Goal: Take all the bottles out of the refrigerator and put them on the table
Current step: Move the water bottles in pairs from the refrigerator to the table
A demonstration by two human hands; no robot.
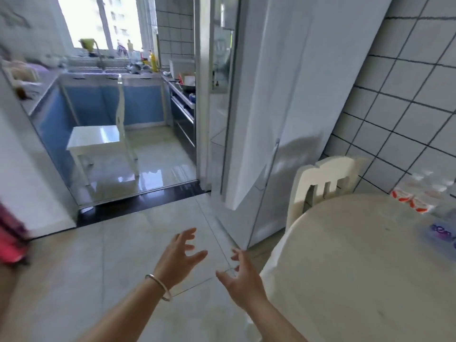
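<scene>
- Bottles: clear ones with orange-red labels, blurred, standing on the table at its far right edge, well right of and beyond your right fingertips. Count can't be read from the blur.
- Refrigerator: tall white unit ahead of your fingertips and slightly right. Doors look closed, and the interior is hidden.
- Left hand: your fingers are spread wide and relaxed, gripping nothing, hovering over the floor tiles. A thin bangle sits on that wrist.
- Right hand: your fingers are spread and slightly curled, holding nothing, just right of the left hand with a gap between the 2. It sits just beside the table's near-left rim; I can't tell if it touches.
- Table: round, cream top, right of your right fingers.
- Purple-and-white packet: lies on the table just nearer you than the bottles, blurred.
- Cream chair: tucked at the table's far side, between table and refrigerator, beyond your right fingertips.
- White chair: stands in the kitchen doorway area, well beyond and left of your left fingertips.
- Kitchen counter: blue-fronted, under the window, far beyond both hands, with a yellow bottle on it.
- Red-pink object: at the left frame edge, well left of your left fingers, too blurred to identify.
</scene>
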